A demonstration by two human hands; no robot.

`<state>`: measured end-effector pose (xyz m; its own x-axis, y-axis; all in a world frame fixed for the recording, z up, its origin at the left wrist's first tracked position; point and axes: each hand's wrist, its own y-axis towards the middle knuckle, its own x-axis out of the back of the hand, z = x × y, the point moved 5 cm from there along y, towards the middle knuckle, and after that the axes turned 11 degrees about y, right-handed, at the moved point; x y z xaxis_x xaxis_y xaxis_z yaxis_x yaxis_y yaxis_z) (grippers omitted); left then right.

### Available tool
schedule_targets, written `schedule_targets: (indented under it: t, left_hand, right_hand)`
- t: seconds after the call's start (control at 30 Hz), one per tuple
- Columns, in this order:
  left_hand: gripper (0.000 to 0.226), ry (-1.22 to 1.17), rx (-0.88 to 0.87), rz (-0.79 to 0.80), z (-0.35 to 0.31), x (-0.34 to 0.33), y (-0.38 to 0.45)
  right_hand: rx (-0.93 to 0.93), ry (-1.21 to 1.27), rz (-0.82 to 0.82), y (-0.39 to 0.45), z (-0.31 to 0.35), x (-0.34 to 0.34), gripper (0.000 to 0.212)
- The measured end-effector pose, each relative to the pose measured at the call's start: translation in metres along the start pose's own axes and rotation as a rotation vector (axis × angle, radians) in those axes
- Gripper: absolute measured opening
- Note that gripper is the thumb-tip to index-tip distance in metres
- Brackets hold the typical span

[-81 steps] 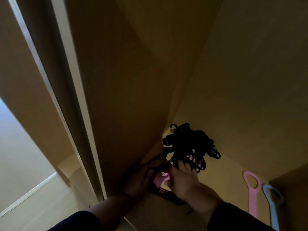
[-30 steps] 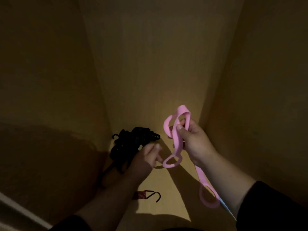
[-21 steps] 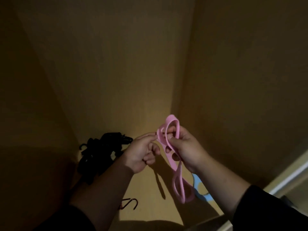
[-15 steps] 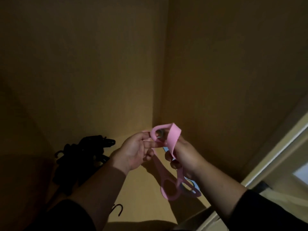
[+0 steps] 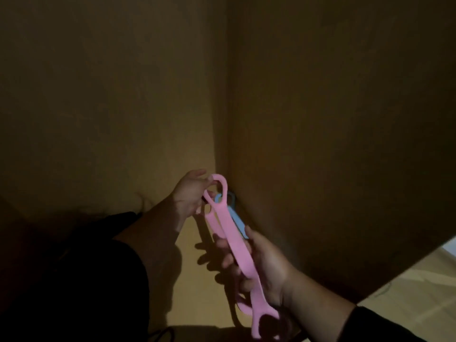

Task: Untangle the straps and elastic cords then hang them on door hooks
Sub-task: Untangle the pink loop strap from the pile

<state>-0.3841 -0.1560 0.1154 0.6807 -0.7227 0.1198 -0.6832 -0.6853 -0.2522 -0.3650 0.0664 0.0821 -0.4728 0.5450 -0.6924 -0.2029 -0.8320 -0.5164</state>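
Note:
A pink strap [image 5: 234,239] with loop ends stretches between both hands inside a dim yellow cupboard. My left hand [image 5: 191,191] pinches its upper loop end. My right hand [image 5: 256,262] grips its middle, fingers curled round the band, and the lower loop hangs below the palm. A blue strap [image 5: 235,217] lies on the cupboard floor just behind the pink one, near the corner. The black tangle of cords is hidden in shadow behind my left arm; no door hooks are in view.
Cupboard walls meet in a corner [image 5: 222,144] just beyond my hands. The lit yellow floor [image 5: 192,280] shows between my arms. A dark hooked cord end [image 5: 162,335] lies at the bottom edge. A pale room floor [image 5: 419,287] shows at lower right.
The pink strap has been pulled out from a folded bunch into a straight length, my left hand taking one loop end up and away. The view has swung right, leaving the black tangle in shadow.

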Motion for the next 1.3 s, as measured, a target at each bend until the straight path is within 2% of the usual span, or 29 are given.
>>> schedule_targets:
  t: [0.07,0.23,0.37,0.43,0.47,0.6,0.67,0.73,0.83,0.87,1.0,1.13,1.23,1.3]
  left_hand:
    - [0.018,0.192,-0.070,-0.004,0.006,0.006,0.015]
    - [0.010,0.499,-0.156,-0.156,0.027,0.022,0.049]
    - [0.024,0.928,-0.342,-0.080,0.057,0.021,0.082]
    - [0.028,0.966,-0.371,-0.122,0.070,0.021,0.093]
    - [0.027,0.982,-0.373,-0.150,0.073,0.019,0.097]
    - [0.026,1.096,-0.192,-0.177,0.097,0.014,0.118]
    - [0.028,1.267,-0.128,-0.176,0.106,0.014,0.122]
    - [0.029,1.394,-0.159,-0.182,0.110,0.012,0.123]
    - [0.031,1.515,-0.252,-0.205,0.106,0.011,0.118]
    - [0.032,1.573,-0.231,-0.210,0.105,0.012,0.118]
    - [0.034,1.533,-0.098,-0.254,0.098,0.018,0.116]
    - [0.043,1.425,-0.045,-0.200,0.096,0.013,0.109]
    - [0.043,1.214,-0.008,-0.244,0.101,0.016,0.101]
    - [0.041,1.190,-0.046,-0.236,0.109,0.021,0.092]
  right_hand:
    - [-0.022,-0.140,-0.065,0.012,-0.007,0.010,0.051]
    - [-0.037,-0.281,-0.144,0.029,-0.012,0.024,0.029]
    - [0.033,-0.546,-0.246,0.044,-0.004,0.037,0.041]
    - [0.051,-0.686,-0.270,0.050,-0.001,0.042,0.020]
    - [0.061,-0.738,-0.278,0.053,0.001,0.045,0.016]
    - [0.211,-1.051,-0.290,0.062,0.008,0.051,0.021]
    - [0.269,-1.227,-0.340,0.066,0.007,0.054,0.037]
    - [0.310,-1.376,-0.340,0.067,0.005,0.051,0.047]
    - [0.387,-1.552,-0.274,0.069,0.003,0.041,0.043]
    - [0.400,-1.582,-0.276,0.069,0.003,0.039,0.040]
    - [0.417,-1.625,-0.314,0.072,0.000,0.046,0.034]
    - [0.503,-1.728,-0.219,0.076,-0.010,0.052,0.017]
    - [0.560,-1.773,-0.281,0.069,-0.004,0.055,0.024]
    - [0.591,-1.770,-0.298,0.065,0.002,0.053,0.021]
